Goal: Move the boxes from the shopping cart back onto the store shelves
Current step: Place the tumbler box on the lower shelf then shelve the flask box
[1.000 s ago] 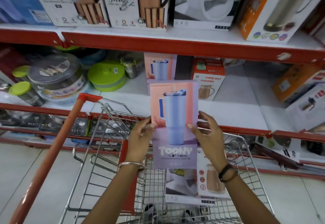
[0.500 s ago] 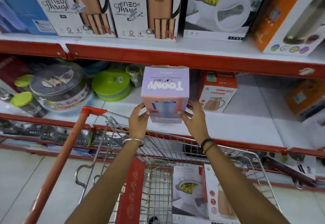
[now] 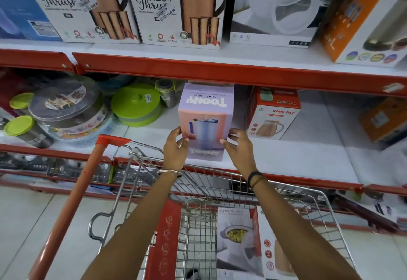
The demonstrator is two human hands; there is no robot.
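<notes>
A pink and purple Toony tumbler box (image 3: 206, 117) stands upright on the white middle shelf (image 3: 286, 156), near its front edge. My left hand (image 3: 175, 147) touches the box's lower left side and my right hand (image 3: 239, 147) its lower right side, fingertips on the cardboard. Below my arms is the wire shopping cart (image 3: 242, 176). Inside it lie a Sigma Marbella casserole box (image 3: 235, 235) and a flask box (image 3: 277, 249) side by side.
A Good Day flask box (image 3: 273, 117) stands just right of the Toony box; a green lidded container (image 3: 136, 105) and a steel jar (image 3: 167, 94) are to its left. The red edge of the upper shelf (image 3: 220, 70) hangs close above. The cart's red handle (image 3: 72, 202) runs at lower left.
The Toony box rose out of the cart, went forward under the upper shelf, and now rests on the middle shelf. Both hands have slid down its sides.
</notes>
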